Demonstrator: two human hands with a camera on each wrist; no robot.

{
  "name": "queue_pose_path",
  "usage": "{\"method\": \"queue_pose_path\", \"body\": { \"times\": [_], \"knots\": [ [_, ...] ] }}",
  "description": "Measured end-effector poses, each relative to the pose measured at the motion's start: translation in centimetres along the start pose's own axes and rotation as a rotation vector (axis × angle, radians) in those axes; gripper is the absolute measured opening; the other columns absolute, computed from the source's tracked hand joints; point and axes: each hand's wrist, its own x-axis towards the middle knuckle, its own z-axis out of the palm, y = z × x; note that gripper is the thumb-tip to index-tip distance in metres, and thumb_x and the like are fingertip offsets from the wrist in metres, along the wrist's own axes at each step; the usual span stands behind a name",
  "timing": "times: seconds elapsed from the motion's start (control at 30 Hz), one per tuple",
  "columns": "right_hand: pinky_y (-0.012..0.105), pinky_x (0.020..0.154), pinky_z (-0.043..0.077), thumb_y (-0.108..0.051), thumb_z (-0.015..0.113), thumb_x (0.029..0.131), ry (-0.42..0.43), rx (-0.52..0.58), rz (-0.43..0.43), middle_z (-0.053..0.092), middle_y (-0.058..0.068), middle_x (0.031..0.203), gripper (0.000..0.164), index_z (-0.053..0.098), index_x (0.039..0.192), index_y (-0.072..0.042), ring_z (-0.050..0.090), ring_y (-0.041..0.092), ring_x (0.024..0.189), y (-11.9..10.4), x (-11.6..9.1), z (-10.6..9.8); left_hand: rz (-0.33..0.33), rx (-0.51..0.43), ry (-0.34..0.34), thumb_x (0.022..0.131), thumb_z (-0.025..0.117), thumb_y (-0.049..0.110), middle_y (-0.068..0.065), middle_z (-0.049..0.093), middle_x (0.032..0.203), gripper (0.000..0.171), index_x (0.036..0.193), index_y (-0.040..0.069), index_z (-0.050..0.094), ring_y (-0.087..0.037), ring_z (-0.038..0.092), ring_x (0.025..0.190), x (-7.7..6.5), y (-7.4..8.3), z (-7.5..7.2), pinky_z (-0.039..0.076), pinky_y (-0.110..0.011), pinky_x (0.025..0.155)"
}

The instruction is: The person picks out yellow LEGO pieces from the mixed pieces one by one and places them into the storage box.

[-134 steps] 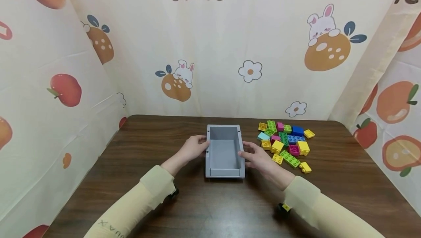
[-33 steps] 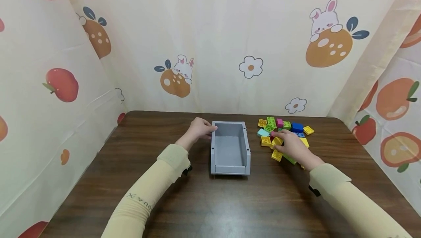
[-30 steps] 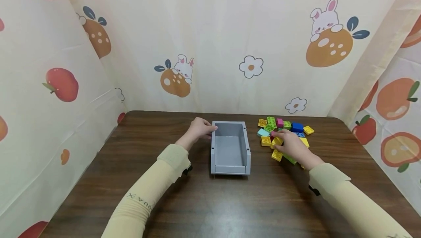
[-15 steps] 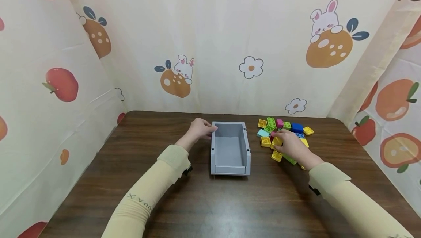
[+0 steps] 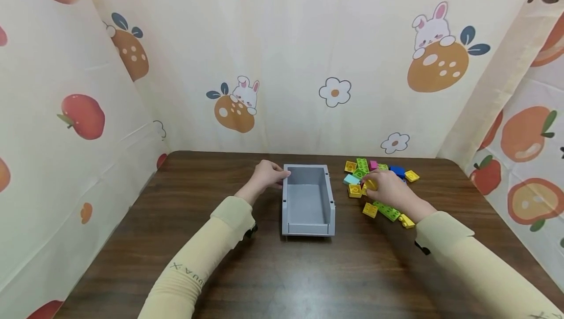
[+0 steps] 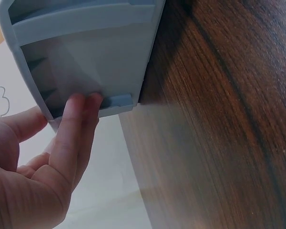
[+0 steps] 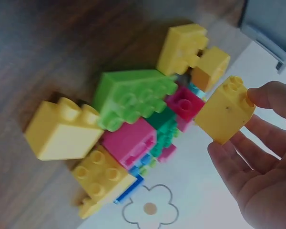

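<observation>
My left hand [image 5: 266, 174] grips the left wall of a grey plastic bin [image 5: 308, 230] near its far corner. In the left wrist view its thumb is at the edge and its fingertips touch the outer side. The bin stands upright on the table, with nothing inside. Over the pile of toy building bricks, my right hand [image 5: 389, 189] pinches a yellow building brick [image 7: 224, 112] between thumb and fingers. The right wrist view shows that brick apart from the others. Below lie a light green brick [image 7: 133, 98], a pink brick [image 7: 128, 143] and another yellow brick [image 7: 62, 133].
Several more bricks spread across the right rear of the brown wooden table [image 5: 220, 270], among them a blue brick [image 5: 397, 170] and a light blue brick [image 5: 351, 179]. A fruit-print curtain [image 5: 291, 64] hangs behind the table and along both sides.
Both hands held the bin at first. My right hand has since moved to the bricks and picked up a yellow one. My left hand has slid farther back along the bin's left wall.
</observation>
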Motion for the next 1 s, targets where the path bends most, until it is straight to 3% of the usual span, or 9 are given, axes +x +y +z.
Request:
{"method": "queue_pose_path", "body": {
  "times": [0.17,0.3,0.7,1.0],
  "knots": [
    [0.047,0.081,0.055,-0.011,0.068,0.082,0.026,-0.026,-0.042,0.067,0.017,0.107,0.029,0.067,0.109,0.0,0.061,0.031,0.093,-0.3,0.4,-0.8,-0.004,0.007,0.005,0.086,0.07,0.02,-0.015,0.066,0.093,0.025,0.097,-0.002,0.069,-0.022,0.07,0.073,-0.1,-0.1,0.1,0.058,-0.038,0.076],
    [0.055,0.092,0.048,-0.012,0.068,0.083,0.035,-0.039,-0.039,0.063,0.022,0.117,0.034,0.065,0.114,0.001,0.056,0.041,0.111,-1.0,0.6,-1.7,-0.007,0.001,0.006,0.086,0.07,0.02,-0.015,0.066,0.092,0.024,0.097,-0.002,0.07,-0.023,0.07,0.074,-0.1,0.0,0.1,0.058,-0.038,0.077],
    [0.046,0.081,0.056,-0.011,0.07,0.082,0.085,-0.035,-0.076,0.063,0.02,0.115,0.035,0.064,0.115,0.001,0.063,0.031,0.089,-3.7,1.2,-4.5,-0.018,-0.002,0.014,0.085,0.071,0.02,-0.014,0.066,0.091,0.024,0.095,-0.002,0.07,-0.019,0.069,0.069,-0.2,0.0,0.0,0.058,-0.039,0.077],
    [0.051,0.089,0.052,-0.011,0.069,0.084,0.086,-0.014,-0.1,0.061,0.019,0.12,0.035,0.064,0.117,-0.001,0.059,0.036,0.106,-5.7,1.9,-5.7,-0.004,-0.019,0.021,0.086,0.071,0.02,-0.014,0.065,0.087,0.023,0.093,-0.002,0.071,-0.022,0.068,0.072,-0.3,0.0,0.2,0.058,-0.04,0.078]
  ]
}}
